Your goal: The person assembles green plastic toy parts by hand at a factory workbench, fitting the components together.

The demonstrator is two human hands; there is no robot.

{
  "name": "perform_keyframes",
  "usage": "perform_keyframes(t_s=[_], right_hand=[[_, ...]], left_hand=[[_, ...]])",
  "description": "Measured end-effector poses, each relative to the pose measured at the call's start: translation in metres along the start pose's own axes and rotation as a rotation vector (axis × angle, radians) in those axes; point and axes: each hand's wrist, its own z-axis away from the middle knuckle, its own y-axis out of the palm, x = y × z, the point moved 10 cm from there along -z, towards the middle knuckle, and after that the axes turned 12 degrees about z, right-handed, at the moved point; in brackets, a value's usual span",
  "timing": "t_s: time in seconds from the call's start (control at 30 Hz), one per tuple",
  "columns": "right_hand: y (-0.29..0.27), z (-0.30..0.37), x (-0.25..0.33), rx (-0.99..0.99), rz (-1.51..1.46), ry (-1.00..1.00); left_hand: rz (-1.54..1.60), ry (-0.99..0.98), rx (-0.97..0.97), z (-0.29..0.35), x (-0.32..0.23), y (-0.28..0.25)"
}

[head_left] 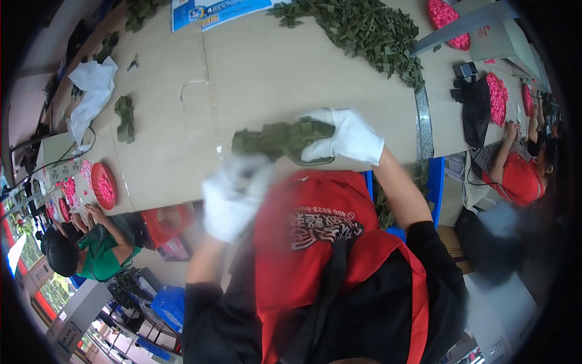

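Note:
A white glove covers my right hand, which is closed around one end of an olive-green moulded plastic piece. The piece lies lengthwise just above the table's near edge, and its exact kind is unclear. My left hand, gloved in white too, is near the piece's left end. Motion smears its fingers, so whether they grip anything does not show. A similar green plastic piece rests on the table to the left. Many small green plastic parts form a heap at the far right.
The beige table has a metal strip on its right. A white cloth and blue printed sheets lie farther back. Red trays of pink parts, one a round tray, stand at both sides. Co-workers sit left and right.

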Motion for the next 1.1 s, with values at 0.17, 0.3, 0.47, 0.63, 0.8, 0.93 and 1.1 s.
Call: perform_keyframes(t_s=[0.17, 0.3, 0.47, 0.63, 0.8, 0.93, 1.1], right_hand=[[0.011, 0.007, 0.044, 0.113, 0.291, -0.111], [0.018, 0.019, -0.002, -0.115, -0.234, 0.129], [0.021, 0.028, 0.005, 0.038, -0.6, -0.034], [0.023, 0.033, 0.013, 0.115, -0.436, -0.1], [0.021, 0.033, 0.016, 0.103, -0.353, -0.14], [0.017, 0.031, 0.019, -0.007, -0.293, -0.07], [0.033, 0.025, -0.009, 0.04, -0.473, 0.157]], left_hand=[[-0.365, 0.164, 0.444, -0.044, -0.001, 0.043], [0.332, -0.287, 0.442, -0.037, 0.047, 0.07], [0.347, -0.198, 0.267, -0.02, 0.045, 0.069], [-0.06, -0.121, 0.245, -0.019, 0.022, 0.068], [-0.08, -0.151, 0.217, -0.021, 0.031, 0.07], [0.124, -0.144, 0.227, -0.03, 0.038, 0.073], [0.288, -0.233, 0.328, -0.033, 0.062, 0.086]])
